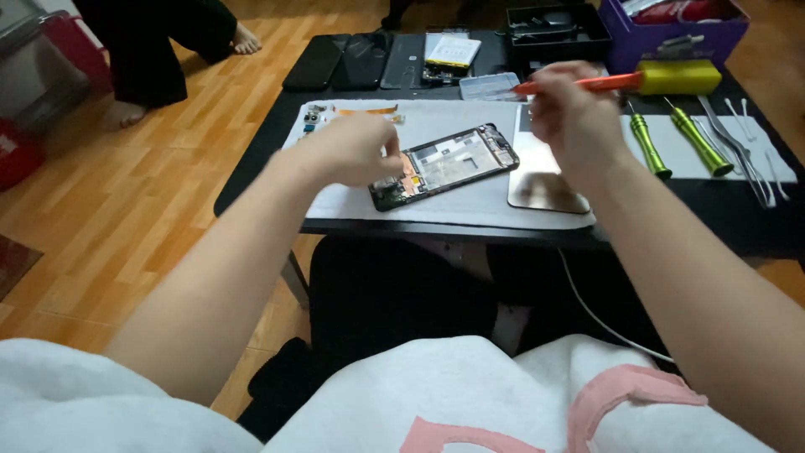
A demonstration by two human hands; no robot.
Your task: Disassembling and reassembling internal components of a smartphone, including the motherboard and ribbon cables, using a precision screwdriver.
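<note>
An opened phone frame (449, 164) with bare inner parts lies tilted on a white mat (470, 205) on a low black table (260, 147). My left hand (352, 149) hovers at the frame's left end, fingers pinched together; whether anything is between them I cannot tell. My right hand (570, 117) is raised just right of the phone and grips an orange tool with a yellow handle (637, 80), held level, handle pointing right.
A shiny metal plate (545, 186) lies right of the phone. Two green screwdrivers (675, 138) and tweezers (738, 151) rest on a white sheet. Dark phones (340, 60), a small clear box (490, 86), a black tray (558, 29) and a purple box (671, 29) sit behind. Another person's bare feet (243, 38) stand on the wooden floor.
</note>
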